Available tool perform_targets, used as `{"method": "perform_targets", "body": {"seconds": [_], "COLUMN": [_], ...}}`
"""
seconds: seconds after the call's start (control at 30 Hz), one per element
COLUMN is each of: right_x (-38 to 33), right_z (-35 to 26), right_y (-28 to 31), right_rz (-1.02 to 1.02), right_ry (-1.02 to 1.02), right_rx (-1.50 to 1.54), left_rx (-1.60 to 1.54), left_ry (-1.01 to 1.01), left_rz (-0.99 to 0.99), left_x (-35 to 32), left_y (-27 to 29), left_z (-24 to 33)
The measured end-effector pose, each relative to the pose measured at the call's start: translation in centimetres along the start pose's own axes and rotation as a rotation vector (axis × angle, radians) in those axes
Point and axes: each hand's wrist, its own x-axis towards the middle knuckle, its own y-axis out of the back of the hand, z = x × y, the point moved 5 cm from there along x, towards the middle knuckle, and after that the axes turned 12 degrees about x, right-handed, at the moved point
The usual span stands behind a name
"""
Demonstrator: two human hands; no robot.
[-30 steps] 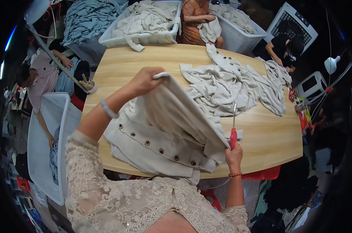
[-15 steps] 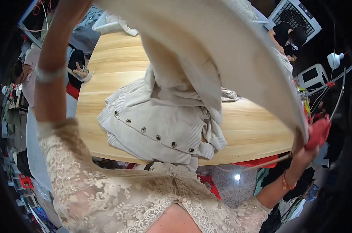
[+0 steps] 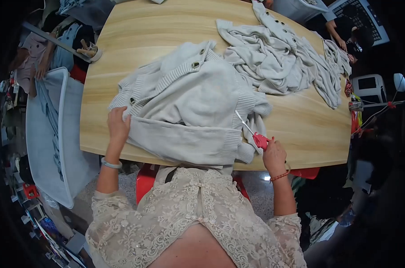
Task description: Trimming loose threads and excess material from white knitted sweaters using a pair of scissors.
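Observation:
A light grey knitted cardigan (image 3: 184, 143) lies on the wooden table in front of me, its lower part folded over and dark buttons showing on its band. At the cardigan's left edge, my left hand (image 3: 118, 126) has its fingers closed on the knit beside a button. My right hand (image 3: 274, 156) grips scissors (image 3: 260, 140) with red handles just off the garment's right side. Their metal blades point up and left, over the ribbed hem. How far the blades are apart is hard to make out.
More grey buttoned knitwear (image 3: 278, 62) is heaped at the table's (image 3: 309, 129) far right. To the left stands a large pale bin (image 3: 66, 147) with bluish cloth inside. Other people sit at the far right and far left. A wooden peg holder (image 3: 90, 50) sits at the left table edge.
Both my hands have come down from a raised spread. The cardigan that was stretched through the air now lies on the table, and the heap behind it shows.

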Motion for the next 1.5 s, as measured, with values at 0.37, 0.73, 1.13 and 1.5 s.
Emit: {"method": "perform_targets", "body": {"seconds": [0.37, 0.73, 1.13, 1.5], "right_x": [-4.7, -6.6, -2.8, -8.5], "right_z": [1.3, -2.7, -13.1, -2.2], "right_y": [2.7, 1.4, -0.6, 3.9], "right_rz": [0.039, -0.367, -0.381, -0.378], "right_ry": [0.083, 0.227, 0.405, 0.153], "right_rx": [0.330, 0.332, 0.416, 0.196], "left_rx": [-0.301, -0.315, -0.345, -0.372], "left_ry": [-0.867, -0.926, -0.967, -0.921], "left_rz": [-0.300, -0.251, -0.250, -0.288], "left_x": [-8.6, -9.3, -9.5, -9.3], "left_y": [-7.4, -10.4, -10.7, -9.8], "left_z": [29.9, 29.9, 28.9, 27.6]}}
